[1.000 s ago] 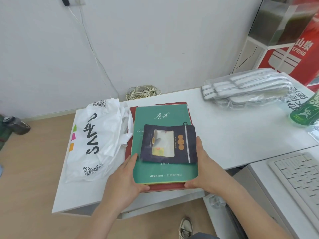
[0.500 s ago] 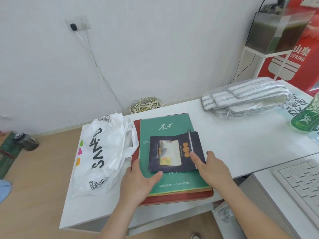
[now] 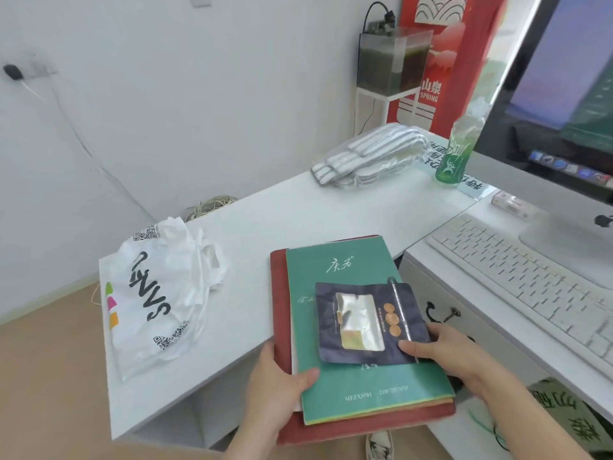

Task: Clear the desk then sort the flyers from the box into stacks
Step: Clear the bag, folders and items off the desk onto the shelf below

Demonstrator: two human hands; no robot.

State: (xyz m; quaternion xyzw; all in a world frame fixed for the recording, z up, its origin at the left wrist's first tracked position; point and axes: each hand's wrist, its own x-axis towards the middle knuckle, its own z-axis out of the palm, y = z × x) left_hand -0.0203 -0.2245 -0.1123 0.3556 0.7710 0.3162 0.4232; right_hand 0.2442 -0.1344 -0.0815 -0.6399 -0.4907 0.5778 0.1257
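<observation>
A stack of a red folder (image 3: pixel 348 429), a green paper pack (image 3: pixel 338 270) and a dark foil pouch (image 3: pixel 361 313) is lifted off the white desk (image 3: pixel 298 210), its near end past the desk's front edge. My left hand (image 3: pixel 278 383) grips the stack's left near corner, thumb on the green cover. My right hand (image 3: pixel 441 350) holds the right side, thumb pressing the pouch's lower right corner. No flyer box is in view.
A white plastic bag (image 3: pixel 156 293) with black lettering lies at the desk's left. A wrapped bundle of white straps (image 3: pixel 368 154) and a green bottle (image 3: pixel 454 157) stand at the back. A keyboard (image 3: pixel 530 277) and a monitor (image 3: pixel 557 94) fill the right.
Both hands took hold of the stack and lifted it toward me and to the right, away from the plastic bag. The view swung right, bringing the monitor in.
</observation>
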